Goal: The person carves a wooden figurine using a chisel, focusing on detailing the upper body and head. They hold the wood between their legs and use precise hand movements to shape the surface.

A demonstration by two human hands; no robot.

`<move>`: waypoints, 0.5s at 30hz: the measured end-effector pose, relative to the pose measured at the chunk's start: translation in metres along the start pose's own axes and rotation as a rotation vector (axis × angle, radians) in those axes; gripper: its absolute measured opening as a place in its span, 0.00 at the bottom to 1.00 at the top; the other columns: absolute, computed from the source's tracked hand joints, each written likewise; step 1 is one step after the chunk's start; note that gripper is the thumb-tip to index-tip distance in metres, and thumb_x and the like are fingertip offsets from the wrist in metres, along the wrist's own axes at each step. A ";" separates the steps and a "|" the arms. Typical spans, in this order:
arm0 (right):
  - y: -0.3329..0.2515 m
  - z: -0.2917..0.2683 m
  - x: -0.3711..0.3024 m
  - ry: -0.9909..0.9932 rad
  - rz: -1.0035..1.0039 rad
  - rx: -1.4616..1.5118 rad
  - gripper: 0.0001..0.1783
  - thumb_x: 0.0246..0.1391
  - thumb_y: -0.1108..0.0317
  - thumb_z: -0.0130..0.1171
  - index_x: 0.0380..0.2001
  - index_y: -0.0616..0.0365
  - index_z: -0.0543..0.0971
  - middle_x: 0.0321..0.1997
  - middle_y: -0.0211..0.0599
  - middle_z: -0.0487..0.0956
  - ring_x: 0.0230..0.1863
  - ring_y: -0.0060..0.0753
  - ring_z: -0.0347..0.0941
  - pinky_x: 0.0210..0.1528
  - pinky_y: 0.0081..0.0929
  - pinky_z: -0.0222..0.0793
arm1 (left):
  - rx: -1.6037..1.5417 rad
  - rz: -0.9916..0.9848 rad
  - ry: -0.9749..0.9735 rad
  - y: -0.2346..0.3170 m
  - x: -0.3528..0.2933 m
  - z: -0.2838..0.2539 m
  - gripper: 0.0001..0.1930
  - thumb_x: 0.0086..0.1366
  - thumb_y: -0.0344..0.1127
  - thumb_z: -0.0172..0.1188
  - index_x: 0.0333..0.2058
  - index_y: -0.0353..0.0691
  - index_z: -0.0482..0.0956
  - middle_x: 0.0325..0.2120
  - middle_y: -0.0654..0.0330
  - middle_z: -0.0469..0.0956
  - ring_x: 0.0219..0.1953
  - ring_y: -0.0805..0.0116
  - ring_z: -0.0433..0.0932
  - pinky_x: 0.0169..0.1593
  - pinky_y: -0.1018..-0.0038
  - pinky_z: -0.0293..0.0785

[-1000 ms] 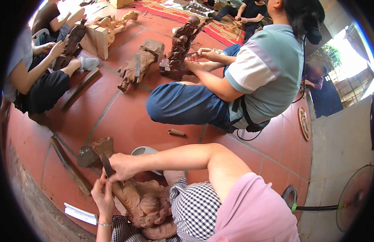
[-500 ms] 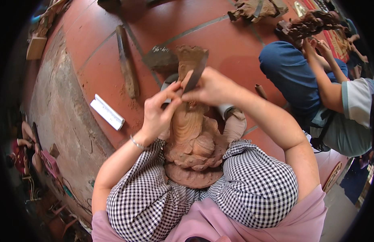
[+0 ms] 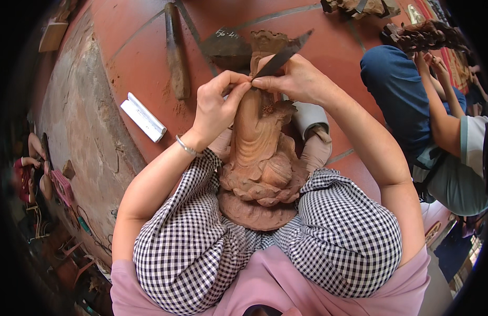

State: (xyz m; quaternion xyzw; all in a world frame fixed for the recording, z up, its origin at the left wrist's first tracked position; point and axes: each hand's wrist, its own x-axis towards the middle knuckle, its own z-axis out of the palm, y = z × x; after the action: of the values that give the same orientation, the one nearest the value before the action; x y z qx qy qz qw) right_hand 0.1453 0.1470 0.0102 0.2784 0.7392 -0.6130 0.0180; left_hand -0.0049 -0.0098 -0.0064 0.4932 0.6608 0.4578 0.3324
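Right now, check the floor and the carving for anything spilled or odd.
Loose crumbs lie scattered on the red tiles near the wooden bar, and reddish bits sit on the carving. They look like stray debris; nothing else stands out.

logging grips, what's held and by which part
Dark flat tool, near its lower end, in the right hand; whether the left hand grips it is unclear.

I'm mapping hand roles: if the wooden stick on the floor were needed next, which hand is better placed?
Probably the left hand: it is nearer the wooden stick, which lies on that side of the carving, while the right hand grips the dark flat tool.
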 end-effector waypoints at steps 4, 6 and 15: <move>-0.001 0.018 -0.022 0.025 -0.400 -0.229 0.14 0.47 0.64 0.70 0.38 0.57 0.83 0.38 0.40 0.83 0.43 0.43 0.80 0.45 0.34 0.76 | 0.079 0.325 -0.041 -0.016 -0.025 -0.002 0.04 0.59 0.23 0.63 0.33 0.33 0.78 0.49 0.46 0.79 0.54 0.51 0.78 0.54 0.63 0.75; -0.012 0.022 -0.028 0.069 -0.502 -0.412 0.17 0.46 0.66 0.74 0.39 0.60 0.82 0.40 0.36 0.81 0.42 0.33 0.78 0.43 0.30 0.74 | 0.099 0.346 -0.031 -0.014 -0.035 -0.001 0.05 0.59 0.21 0.63 0.33 0.33 0.77 0.49 0.45 0.79 0.55 0.50 0.77 0.55 0.63 0.75; 0.002 0.012 -0.015 -0.032 -0.636 -0.366 0.14 0.47 0.65 0.70 0.39 0.53 0.84 0.43 0.38 0.82 0.47 0.44 0.78 0.47 0.37 0.75 | 0.152 0.394 0.035 -0.010 -0.033 0.001 0.05 0.58 0.22 0.65 0.33 0.33 0.78 0.46 0.49 0.80 0.48 0.55 0.81 0.48 0.68 0.79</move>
State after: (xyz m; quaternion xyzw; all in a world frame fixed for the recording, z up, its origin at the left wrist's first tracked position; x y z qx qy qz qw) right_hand 0.1555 0.1298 0.0108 0.0171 0.8859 -0.4497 -0.1125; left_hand 0.0019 -0.0416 -0.0165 0.6285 0.5899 0.4713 0.1869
